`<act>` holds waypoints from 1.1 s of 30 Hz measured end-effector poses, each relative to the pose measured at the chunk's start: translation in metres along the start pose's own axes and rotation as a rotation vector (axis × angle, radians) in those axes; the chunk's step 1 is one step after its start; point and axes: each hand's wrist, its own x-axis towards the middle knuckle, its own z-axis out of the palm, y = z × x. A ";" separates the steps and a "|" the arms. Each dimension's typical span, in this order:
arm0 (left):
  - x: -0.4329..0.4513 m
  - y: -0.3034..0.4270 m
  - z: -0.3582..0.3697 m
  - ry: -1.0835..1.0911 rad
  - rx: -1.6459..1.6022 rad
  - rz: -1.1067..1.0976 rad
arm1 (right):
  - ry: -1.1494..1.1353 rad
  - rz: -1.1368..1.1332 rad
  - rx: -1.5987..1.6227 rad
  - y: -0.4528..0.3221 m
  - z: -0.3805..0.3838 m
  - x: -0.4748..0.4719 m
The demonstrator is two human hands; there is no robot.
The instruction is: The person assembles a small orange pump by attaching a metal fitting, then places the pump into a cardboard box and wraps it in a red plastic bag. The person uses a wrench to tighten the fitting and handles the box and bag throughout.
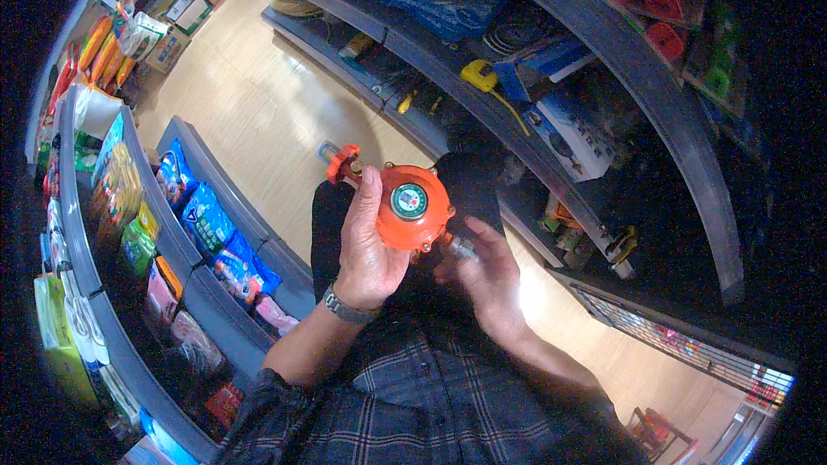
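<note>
An orange gas pressure regulator (415, 208) with a round green-and-silver badge lies in my left hand (373, 252), thumb along its near side and palm beneath. Its red handwheel (342, 164) points to the upper left, with a pale fitting at its end. At the regulator's lower right, a silvery outlet fitting (461, 247) meets the fingers of my right hand (488, 271). That hand is blurred; whether its fingers grip the fitting or only touch it cannot be told. A metal-band watch (349, 307) circles my left wrist.
Shop shelving stands on both sides of the pale floor (258, 90). Blue packets (207, 216) fill the left lower shelf. To the right are a yellow tape measure (479, 75), a white-and-blue box (572, 139) and a wire mesh panel (678, 342). Cartons (187, 11) stand at the upper left.
</note>
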 end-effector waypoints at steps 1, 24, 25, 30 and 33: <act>0.001 0.000 -0.001 -0.027 0.003 0.011 | -0.033 0.138 0.214 -0.003 -0.002 0.001; 0.002 0.007 0.001 -0.011 0.015 0.037 | 0.154 -0.177 -0.140 0.004 0.002 0.002; 0.003 0.009 0.002 0.009 0.044 0.045 | 0.116 -0.155 -0.089 0.006 0.000 0.001; 0.001 0.021 0.003 -0.015 -0.069 -0.037 | 0.011 0.225 0.315 0.006 -0.017 0.002; 0.003 0.013 0.005 -0.050 -0.166 -0.104 | -0.007 0.366 0.501 0.003 -0.032 0.003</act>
